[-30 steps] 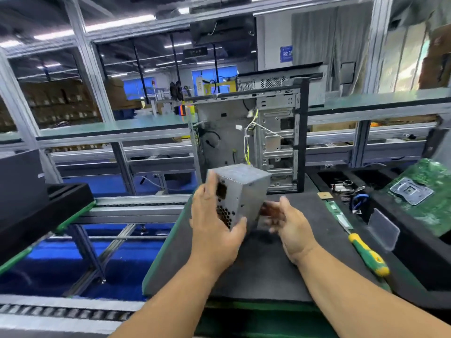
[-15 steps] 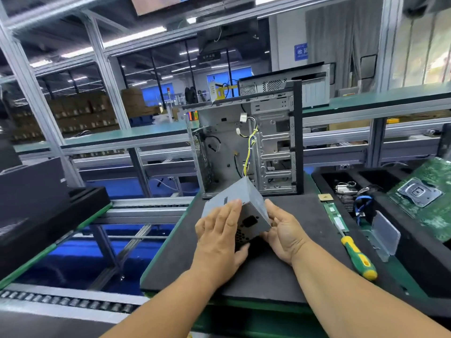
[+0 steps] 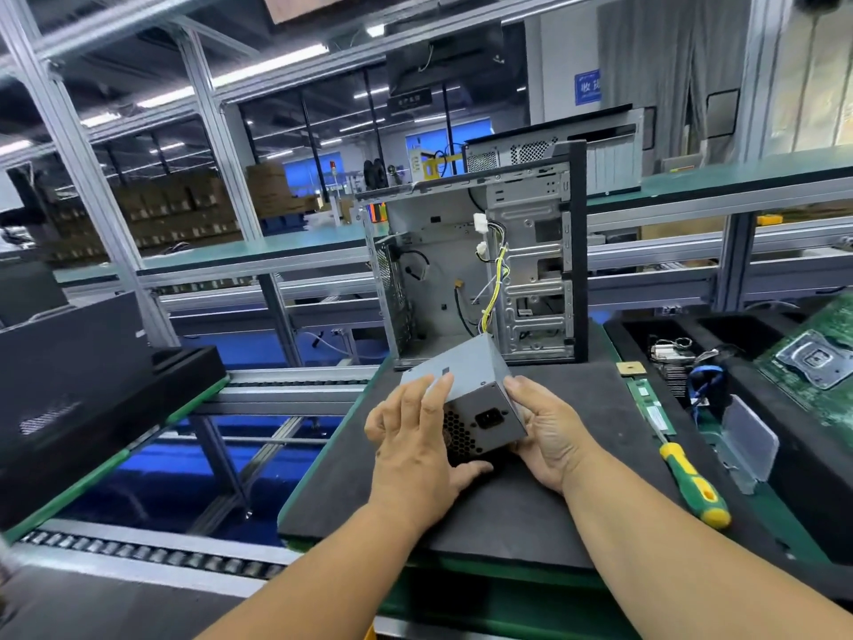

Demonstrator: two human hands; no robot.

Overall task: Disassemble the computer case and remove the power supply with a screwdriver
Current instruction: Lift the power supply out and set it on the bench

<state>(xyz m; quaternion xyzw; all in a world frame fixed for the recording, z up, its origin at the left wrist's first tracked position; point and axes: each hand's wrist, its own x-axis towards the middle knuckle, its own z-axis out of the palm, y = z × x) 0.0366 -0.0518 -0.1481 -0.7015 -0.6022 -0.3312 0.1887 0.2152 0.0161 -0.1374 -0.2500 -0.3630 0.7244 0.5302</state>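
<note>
Now both hands hold the grey metal box-shaped power supply point(image 3: 466, 385) tilted over the black foam mat point(image 3: 531, 510), just in front of the open grey metal computer case point(image 3: 475, 270). Left hand point(image 3: 415, 450) fingers spread across its top, thumb under; right hand point(image 3: 549, 431) cups its right side. Green-and-yellow-handled screwdriver point(image 3: 687, 482) lies on the mat's right edge.

Power supply point(image 3: 466, 378): plain grey metal, black honeycomb vent grille and black socket on the near face. Computer case point(image 3: 443, 279): bare silver-grey inside, black front panel, yellow and black wires with white connectors. Foam mat point(image 3: 531, 501) on the worktop is dark grey, green edging below. Screwdriver point(image 3: 690, 485) near the mat's right edge: green handle with yellow bands. Motherboard point(image 3: 826, 358) at right: green, silver socket plate.
</note>
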